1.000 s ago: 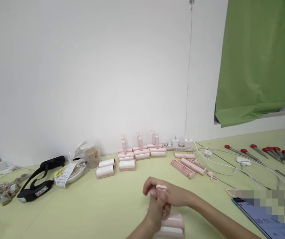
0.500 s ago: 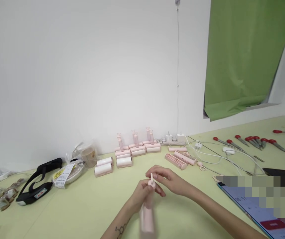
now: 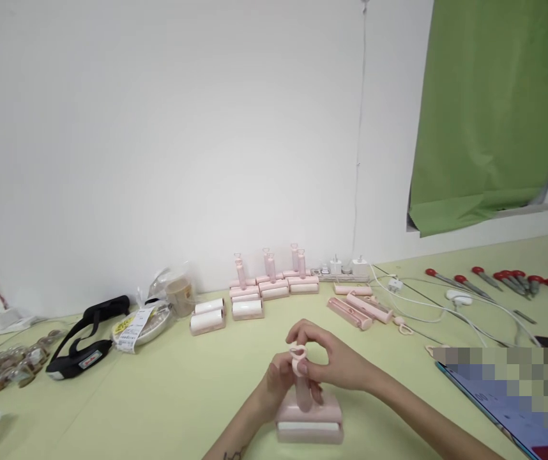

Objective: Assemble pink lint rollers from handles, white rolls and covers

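A pink lint roller (image 3: 309,423) stands upright on the pale green table (image 3: 168,396), its handle pointing up with a small heart-shaped loop at the top. My left hand (image 3: 278,383) is wrapped round the handle from the left. My right hand (image 3: 334,361) comes in from the right and pinches the heart loop with thumb and fingertips. Both hands are closed on this roller.
Several more pink lint rollers (image 3: 267,291) and roller cases (image 3: 360,310) line the wall. Black goggles (image 3: 82,348), a food bowl (image 3: 142,322) and a cup (image 3: 179,295) lie left. White cables (image 3: 446,306), red-handled screwdrivers (image 3: 504,281) and a phone (image 3: 508,409) lie right.
The roller, tilted and blurred half a second ago, now stands upright on its base. My right fingers have closed on the heart loop at its top.
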A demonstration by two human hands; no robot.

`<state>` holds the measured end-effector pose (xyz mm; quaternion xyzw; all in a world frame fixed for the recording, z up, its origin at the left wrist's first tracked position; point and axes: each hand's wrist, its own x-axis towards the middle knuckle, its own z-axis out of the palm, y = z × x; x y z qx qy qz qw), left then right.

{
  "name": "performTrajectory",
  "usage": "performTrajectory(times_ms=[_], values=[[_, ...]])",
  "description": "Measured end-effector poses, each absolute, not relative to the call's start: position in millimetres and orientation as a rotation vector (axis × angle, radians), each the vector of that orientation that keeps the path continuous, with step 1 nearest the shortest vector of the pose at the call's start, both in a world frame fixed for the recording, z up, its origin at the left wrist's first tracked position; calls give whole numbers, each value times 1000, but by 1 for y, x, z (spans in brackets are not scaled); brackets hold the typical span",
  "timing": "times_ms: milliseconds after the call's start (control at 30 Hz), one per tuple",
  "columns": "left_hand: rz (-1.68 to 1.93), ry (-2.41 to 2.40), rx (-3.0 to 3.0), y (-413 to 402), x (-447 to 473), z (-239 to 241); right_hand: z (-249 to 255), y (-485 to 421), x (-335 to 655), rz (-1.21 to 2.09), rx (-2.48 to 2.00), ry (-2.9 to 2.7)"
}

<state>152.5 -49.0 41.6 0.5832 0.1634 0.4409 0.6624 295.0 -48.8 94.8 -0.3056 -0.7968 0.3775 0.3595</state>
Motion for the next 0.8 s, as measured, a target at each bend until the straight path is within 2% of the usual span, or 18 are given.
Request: performTrajectory(times_ms=[100, 267, 367, 567, 800], values=[[1044, 429, 1291, -54, 157, 40, 101, -48, 284, 1007, -801, -2133], [1029, 614, 1158, -52, 172, 26, 99, -50, 266, 1323, -893, -2099], [983, 791, 981, -48, 175, 11, 93, -51, 262, 1390, -819, -2061], [1068, 753, 969, -48, 167, -13, 85, -51, 262, 1218, -744, -2122], [1190, 813, 1121, -58, 162, 7, 87, -51, 261, 930, -517, -2198]])
